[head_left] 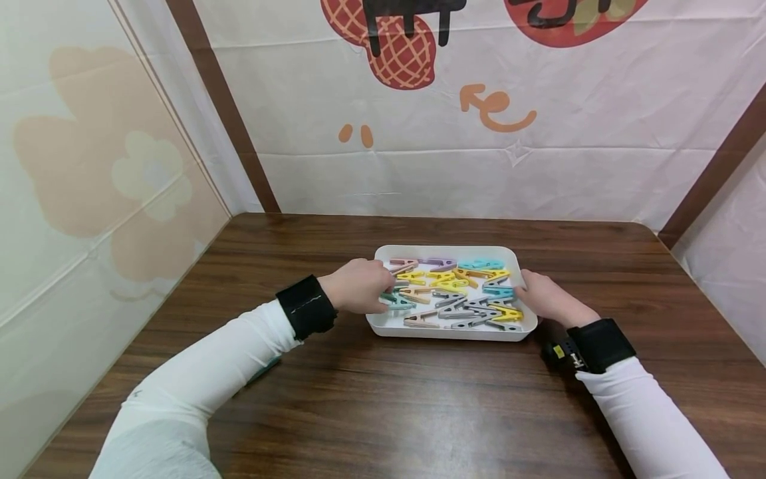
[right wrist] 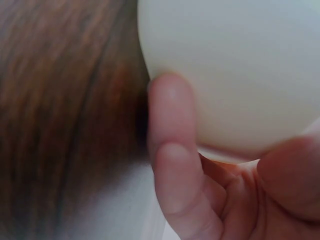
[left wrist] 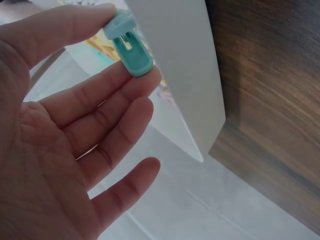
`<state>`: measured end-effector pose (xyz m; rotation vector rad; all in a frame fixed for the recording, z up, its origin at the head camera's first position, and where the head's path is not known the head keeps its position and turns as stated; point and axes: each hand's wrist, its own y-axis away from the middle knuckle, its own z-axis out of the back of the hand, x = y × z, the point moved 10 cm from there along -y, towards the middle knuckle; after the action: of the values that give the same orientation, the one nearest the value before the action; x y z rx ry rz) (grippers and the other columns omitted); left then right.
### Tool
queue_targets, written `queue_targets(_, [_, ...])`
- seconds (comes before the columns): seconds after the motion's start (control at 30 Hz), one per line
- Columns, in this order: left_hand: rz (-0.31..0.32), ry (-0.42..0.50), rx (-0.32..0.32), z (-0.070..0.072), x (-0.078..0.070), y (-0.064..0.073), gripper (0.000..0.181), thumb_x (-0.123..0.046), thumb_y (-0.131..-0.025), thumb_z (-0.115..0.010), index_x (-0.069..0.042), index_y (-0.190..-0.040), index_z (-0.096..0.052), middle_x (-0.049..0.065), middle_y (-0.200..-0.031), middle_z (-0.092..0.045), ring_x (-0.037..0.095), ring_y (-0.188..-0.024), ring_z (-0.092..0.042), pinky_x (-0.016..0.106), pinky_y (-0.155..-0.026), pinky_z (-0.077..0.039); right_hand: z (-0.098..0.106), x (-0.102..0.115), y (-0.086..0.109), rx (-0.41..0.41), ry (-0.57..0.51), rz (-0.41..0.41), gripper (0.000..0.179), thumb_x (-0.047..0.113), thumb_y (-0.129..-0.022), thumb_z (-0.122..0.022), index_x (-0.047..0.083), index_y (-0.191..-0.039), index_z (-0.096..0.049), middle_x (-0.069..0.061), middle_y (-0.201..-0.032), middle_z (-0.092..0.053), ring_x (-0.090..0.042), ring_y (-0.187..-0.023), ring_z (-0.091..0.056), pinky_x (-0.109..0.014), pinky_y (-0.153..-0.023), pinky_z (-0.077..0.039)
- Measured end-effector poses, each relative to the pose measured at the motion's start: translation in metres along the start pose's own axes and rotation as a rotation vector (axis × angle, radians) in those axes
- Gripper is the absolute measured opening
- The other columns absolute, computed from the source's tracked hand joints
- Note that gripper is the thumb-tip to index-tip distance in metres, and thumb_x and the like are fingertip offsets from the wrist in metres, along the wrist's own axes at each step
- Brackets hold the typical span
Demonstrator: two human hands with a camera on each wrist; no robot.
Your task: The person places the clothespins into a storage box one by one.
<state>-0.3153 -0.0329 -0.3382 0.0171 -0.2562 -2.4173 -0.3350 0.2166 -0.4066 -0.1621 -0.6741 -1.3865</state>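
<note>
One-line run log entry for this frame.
left hand: pinches teal clothespin | right hand: grips white tray rim | tray: holds mixed-colour clothespins | surface: wooden table

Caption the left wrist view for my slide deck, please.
Left hand pinches a teal clothespin beside the white tray wall, above the wooden table.

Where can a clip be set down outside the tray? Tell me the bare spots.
Bare table shows in front of the tray between the sleeves, behind it toward the wall, and left of the left hand. Inside the tray, clips crowd it.
</note>
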Motion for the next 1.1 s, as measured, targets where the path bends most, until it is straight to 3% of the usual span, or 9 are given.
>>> queue_targets(0.17, [-0.027,0.015,0.014,-0.007,-0.003,-0.007,0.012,-0.022,-0.081,-0.073,-0.013,-0.081,-0.065,-0.006,-0.069,-0.052,0.015,-0.068,-0.045,0.030,-0.062,-0.036,0.000,0.001,-0.001,-0.002,0.001,0.001,0.050,0.012,-0.103,-0.039,-0.019,-0.140,-0.023,-0.035,-0.124,-0.047,-0.032,-0.093,-0.056,-0.033,-0.061,-0.047])
queue_targets(0.33, [-0.025,0.026,0.034,-0.013,-0.006,-0.012,0.018,-0.019,-0.079,-0.072,-0.015,-0.071,-0.056,-0.006,-0.065,-0.045,0.014,-0.064,-0.041,0.032,-0.064,-0.034,-0.001,0.001,-0.001,-0.005,-0.009,0.005,0.049,0.011,-0.103,-0.039,-0.018,-0.139,-0.024,-0.034,-0.121,-0.049,-0.030,-0.089,-0.057,-0.032,-0.057,-0.047])
queue_targets(0.7, [0.025,0.003,0.078,-0.016,-0.013,-0.019,0.021,-0.021,-0.082,-0.070,-0.016,-0.073,-0.051,-0.005,-0.066,-0.044,0.012,-0.061,-0.039,0.027,-0.055,-0.029,0.001,0.002,0.000,-0.001,-0.026,0.011,0.049,0.011,-0.103,-0.039,-0.018,-0.139,-0.024,-0.032,-0.117,-0.050,-0.028,-0.085,-0.058,-0.033,-0.055,-0.048])
queue_targets(1.1, [0.073,-0.030,0.092,-0.017,-0.019,-0.027,0.019,-0.030,-0.085,-0.072,-0.016,-0.083,-0.059,-0.005,-0.072,-0.052,0.012,-0.065,-0.046,0.027,-0.059,-0.035,-0.001,0.002,0.001,0.008,-0.027,0.002,0.049,0.012,-0.103,-0.040,-0.017,-0.139,-0.024,-0.032,-0.118,-0.050,-0.029,-0.087,-0.058,-0.033,-0.057,-0.048])
